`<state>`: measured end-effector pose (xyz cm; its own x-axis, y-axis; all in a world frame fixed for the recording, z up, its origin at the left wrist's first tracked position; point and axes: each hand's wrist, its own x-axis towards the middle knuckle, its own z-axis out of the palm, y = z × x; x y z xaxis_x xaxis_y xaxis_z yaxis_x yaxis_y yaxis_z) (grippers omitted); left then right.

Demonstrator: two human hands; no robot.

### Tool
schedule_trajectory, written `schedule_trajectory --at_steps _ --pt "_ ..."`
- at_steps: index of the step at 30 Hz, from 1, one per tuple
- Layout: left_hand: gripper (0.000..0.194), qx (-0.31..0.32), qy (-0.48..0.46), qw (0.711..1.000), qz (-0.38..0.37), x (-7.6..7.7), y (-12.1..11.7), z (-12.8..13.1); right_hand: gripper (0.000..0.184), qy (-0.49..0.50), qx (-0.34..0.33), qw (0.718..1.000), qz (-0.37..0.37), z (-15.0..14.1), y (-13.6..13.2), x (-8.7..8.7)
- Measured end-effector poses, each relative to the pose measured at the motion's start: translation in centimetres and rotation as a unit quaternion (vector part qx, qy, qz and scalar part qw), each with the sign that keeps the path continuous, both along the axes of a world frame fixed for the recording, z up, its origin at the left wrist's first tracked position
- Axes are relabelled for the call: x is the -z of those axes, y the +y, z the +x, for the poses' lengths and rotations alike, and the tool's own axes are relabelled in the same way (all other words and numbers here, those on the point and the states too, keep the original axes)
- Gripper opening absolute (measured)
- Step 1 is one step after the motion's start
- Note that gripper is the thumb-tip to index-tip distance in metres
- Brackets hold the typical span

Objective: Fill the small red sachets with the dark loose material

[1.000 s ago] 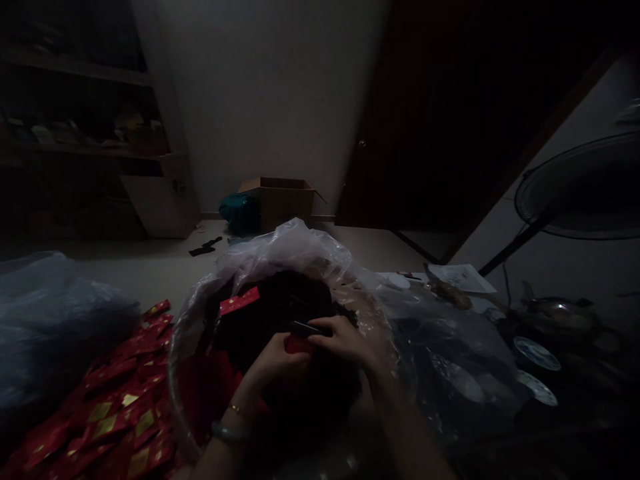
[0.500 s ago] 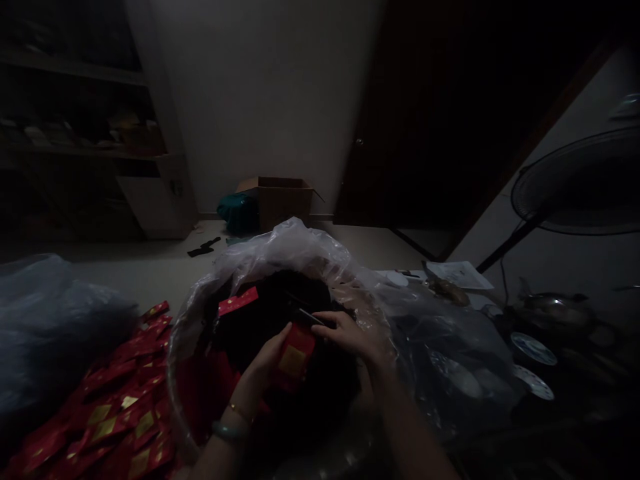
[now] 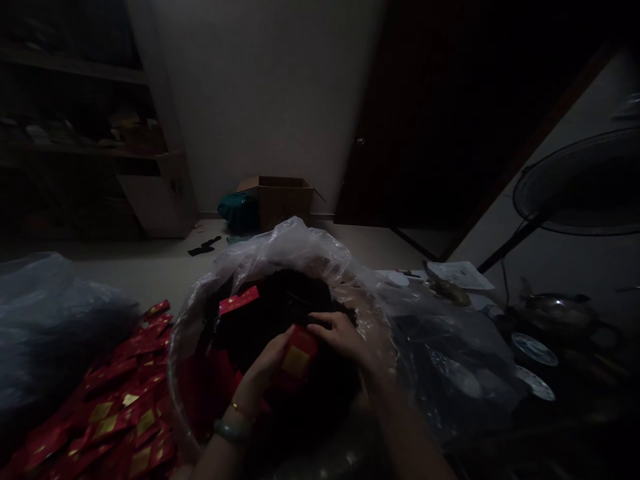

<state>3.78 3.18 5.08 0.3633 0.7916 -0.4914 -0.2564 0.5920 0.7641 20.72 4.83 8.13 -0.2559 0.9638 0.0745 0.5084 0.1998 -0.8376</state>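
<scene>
Pinching the red envelope [image 3: 297,357] in your left grip [image 3: 267,367], you are holding it above the dark mass [image 3: 285,300] inside the clear bag [image 3: 295,250]. Its long axis is leaning up toward your right grip [image 3: 343,337], which is spreading just beside the top end, not clearly touching. Loose envelopes [image 3: 120,393] are lying farther left.
</scene>
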Motion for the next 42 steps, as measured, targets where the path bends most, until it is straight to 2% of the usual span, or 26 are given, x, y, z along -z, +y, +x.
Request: schedule_trajectory --at_steps 7,20,23,27,33,42 --pt "0.047 -0.004 0.011 1.0 0.028 -0.29 -0.07 -0.09 0.039 -0.018 0.019 1.0 0.002 0.01 0.0 0.13" --pt "0.049 0.0 -0.004 1.0 0.026 -0.03 -0.07 -0.17 0.036 -0.004 -0.005 1.0 -0.011 0.27 -0.27 -0.58" --pt "0.048 -0.003 -0.005 1.0 0.028 -0.18 -0.12 -0.17 0.035 -0.001 -0.002 1.0 -0.009 0.33 -0.26 -0.51" --pt "0.048 -0.001 0.007 1.0 0.019 -0.06 -0.01 -0.19 0.033 0.01 -0.031 0.999 0.0 0.3 -0.14 -0.16" --pt "0.047 -0.012 0.017 0.999 0.034 0.28 0.13 -0.29 0.037 -0.014 -0.005 1.0 0.004 0.26 -0.07 -0.05" --pt "0.045 -0.022 0.011 0.999 0.029 -0.35 -0.17 -0.22 0.035 -0.013 0.007 1.0 0.008 -0.09 -0.11 0.11"
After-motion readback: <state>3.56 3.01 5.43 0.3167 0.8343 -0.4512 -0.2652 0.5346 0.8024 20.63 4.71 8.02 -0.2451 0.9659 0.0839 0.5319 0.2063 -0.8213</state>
